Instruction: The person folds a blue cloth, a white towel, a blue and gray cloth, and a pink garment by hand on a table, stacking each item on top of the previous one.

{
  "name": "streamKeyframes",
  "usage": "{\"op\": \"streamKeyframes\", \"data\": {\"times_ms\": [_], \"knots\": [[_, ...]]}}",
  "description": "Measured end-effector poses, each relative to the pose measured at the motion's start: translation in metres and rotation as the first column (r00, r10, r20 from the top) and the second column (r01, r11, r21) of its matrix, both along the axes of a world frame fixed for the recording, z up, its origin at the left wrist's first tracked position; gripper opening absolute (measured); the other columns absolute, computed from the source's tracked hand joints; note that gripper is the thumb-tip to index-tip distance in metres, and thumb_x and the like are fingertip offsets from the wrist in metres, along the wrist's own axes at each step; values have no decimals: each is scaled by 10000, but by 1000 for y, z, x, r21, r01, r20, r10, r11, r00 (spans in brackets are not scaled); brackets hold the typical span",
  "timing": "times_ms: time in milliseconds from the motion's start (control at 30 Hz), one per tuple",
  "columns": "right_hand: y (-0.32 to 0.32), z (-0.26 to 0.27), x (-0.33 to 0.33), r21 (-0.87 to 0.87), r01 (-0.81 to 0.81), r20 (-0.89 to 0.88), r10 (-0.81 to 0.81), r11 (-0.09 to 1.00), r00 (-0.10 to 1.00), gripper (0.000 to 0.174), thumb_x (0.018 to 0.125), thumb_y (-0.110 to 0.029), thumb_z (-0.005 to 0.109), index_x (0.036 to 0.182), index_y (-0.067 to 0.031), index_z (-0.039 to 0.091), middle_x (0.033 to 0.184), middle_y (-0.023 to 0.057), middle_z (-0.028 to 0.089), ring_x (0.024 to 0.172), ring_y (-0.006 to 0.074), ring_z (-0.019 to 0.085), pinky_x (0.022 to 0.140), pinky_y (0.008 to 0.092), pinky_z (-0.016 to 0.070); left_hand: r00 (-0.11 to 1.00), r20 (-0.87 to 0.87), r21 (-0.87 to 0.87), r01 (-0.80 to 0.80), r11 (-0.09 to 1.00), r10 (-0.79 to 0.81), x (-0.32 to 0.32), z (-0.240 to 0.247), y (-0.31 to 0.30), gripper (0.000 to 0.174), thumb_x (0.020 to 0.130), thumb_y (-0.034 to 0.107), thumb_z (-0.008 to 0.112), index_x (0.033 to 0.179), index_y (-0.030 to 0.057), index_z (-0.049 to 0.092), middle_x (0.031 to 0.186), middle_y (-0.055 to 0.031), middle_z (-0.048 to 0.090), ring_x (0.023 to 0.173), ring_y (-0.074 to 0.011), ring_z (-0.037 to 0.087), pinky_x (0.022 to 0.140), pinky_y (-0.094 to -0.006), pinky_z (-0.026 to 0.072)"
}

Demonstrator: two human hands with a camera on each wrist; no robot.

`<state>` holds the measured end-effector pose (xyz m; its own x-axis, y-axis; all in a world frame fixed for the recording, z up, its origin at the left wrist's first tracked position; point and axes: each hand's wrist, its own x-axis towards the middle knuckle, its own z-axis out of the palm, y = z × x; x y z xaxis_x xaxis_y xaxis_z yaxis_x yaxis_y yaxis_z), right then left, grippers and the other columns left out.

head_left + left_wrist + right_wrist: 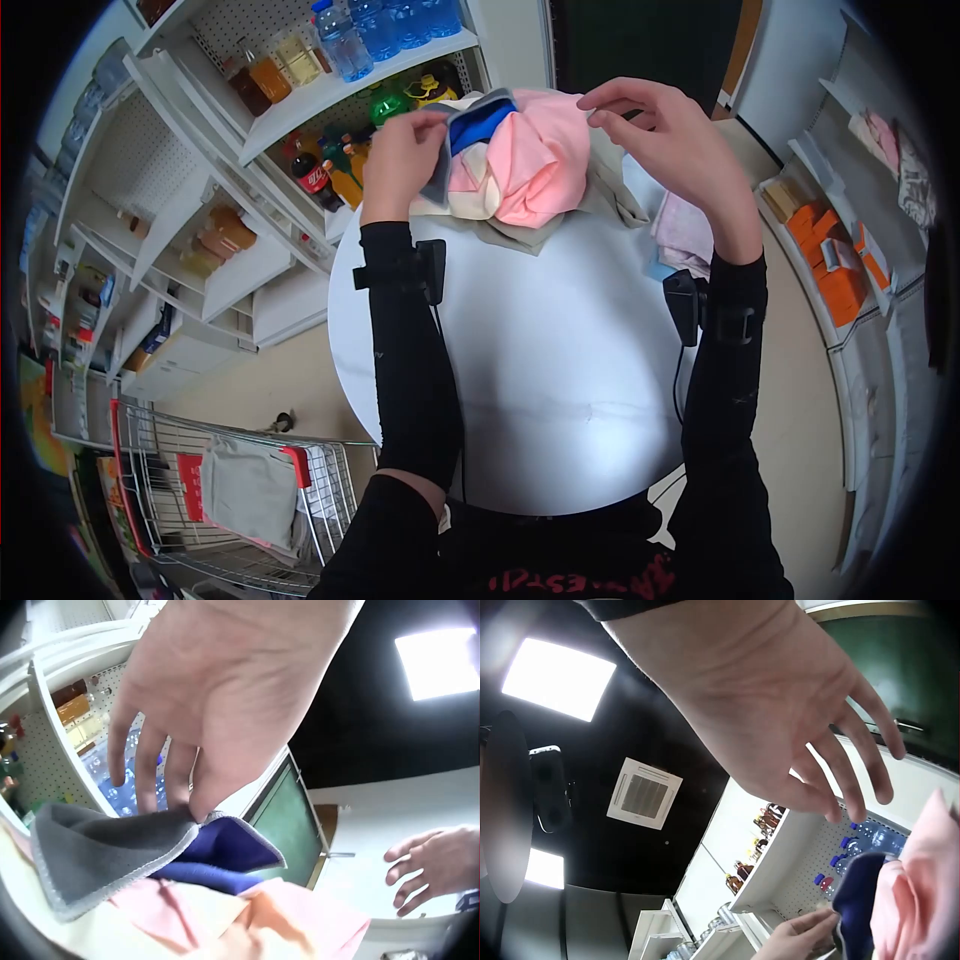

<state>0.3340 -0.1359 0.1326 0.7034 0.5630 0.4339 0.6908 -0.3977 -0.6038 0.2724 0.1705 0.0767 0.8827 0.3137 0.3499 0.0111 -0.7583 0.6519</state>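
Observation:
My left hand (402, 165) pinches the edge of a grey cloth with a blue face (480, 124); the left wrist view shows its grey side (112, 844) folded over under the thumb and fingertips. This cloth overlaps a crumpled heap, where a pink cloth (548, 150) bulges up beside a cream cloth (478, 190). Beneath the heap spreads a grey-green cloth (525, 238). My right hand (680, 140) hovers at the heap's right side, fingers loosely bent and holding nothing. In the right wrist view its fingers (844, 761) are spread apart above the pink cloth (907, 900).
The heap lies at the far side of a round white table (540, 350). A folded lilac cloth (684, 230) sits at its right edge. Shelves with bottles (345, 45) stand behind left, a shopping cart (140, 480) at lower left, and shelves with orange boxes (825, 260) at right.

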Motion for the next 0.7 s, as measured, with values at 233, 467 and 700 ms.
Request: {"op": "streamKeyframes", "data": {"times_ms": [233,467,700], "knots": [[38,-9,-9,32,-10,18,9,999,1000,421,943,-251,697,1326,-79,666,1221,115,705,1027,216,705,907,334,556,920,384,-204,6,979,74,-19,38,-17,299,979,208,629,1202,30,716,1047,-177,764,969,-285,733,883,-373,554],[51,-67,19,-101,24,270,4,995,963,545,911,-269,724,1413,-96,601,1303,148,656,1091,298,683,964,356,534,696,551,-52,-521,852,460,-33,33,8,256,994,155,557,1168,116,742,1155,-186,689,999,-348,670,896,-422,512],[61,-70,26,-252,177,207,-125,951,970,452,900,-218,709,1321,-60,659,1190,167,700,1012,340,685,925,384,540,503,641,5,-758,652,580,-52,42,8,271,969,135,562,1136,198,766,1166,-133,642,1099,-341,604,1008,-447,444]]}}
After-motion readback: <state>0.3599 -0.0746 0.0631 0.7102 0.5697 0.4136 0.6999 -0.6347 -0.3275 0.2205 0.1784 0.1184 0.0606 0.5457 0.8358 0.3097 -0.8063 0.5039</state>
